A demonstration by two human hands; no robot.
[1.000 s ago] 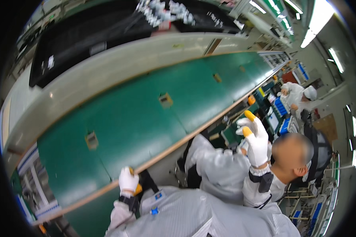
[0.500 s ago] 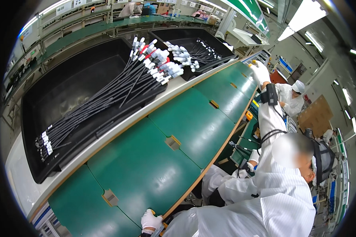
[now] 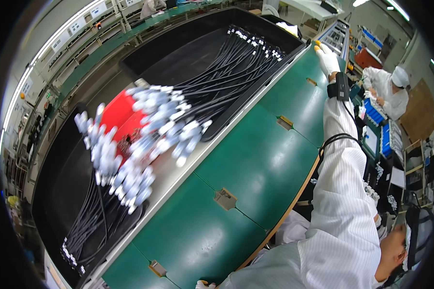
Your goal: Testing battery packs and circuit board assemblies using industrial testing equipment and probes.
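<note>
My right arm, in a white striped sleeve with a black device at the wrist, stretches up the green bench top. Its white-gloved right hand (image 3: 326, 57), with yellow fingertips, lies at the far end of the green surface (image 3: 246, 159), fingers extended and apart. Only the top of my left hand (image 3: 206, 285) shows at the lower edge, beside the bench's near edge; its fingers are mostly hidden. Beyond the bench are black cable bundles (image 3: 226, 72) with white connectors. Their blurred connector ends (image 3: 169, 115) overhang the gap between two black trays, around a red piece (image 3: 123, 113).
The near black tray (image 3: 58, 188) and far black tray (image 3: 173, 45) stand along the bench's left side. At right, a co-worker (image 3: 405, 241) is close to my arm. Another person in white (image 3: 388, 91) works farther off beside blue bins (image 3: 373, 111).
The view has shifted along the bench: the far tray looms larger, and the near bundle sits lower left. My left hand has slipped mostly below the picture's edge. My right arm remains outstretched.
</note>
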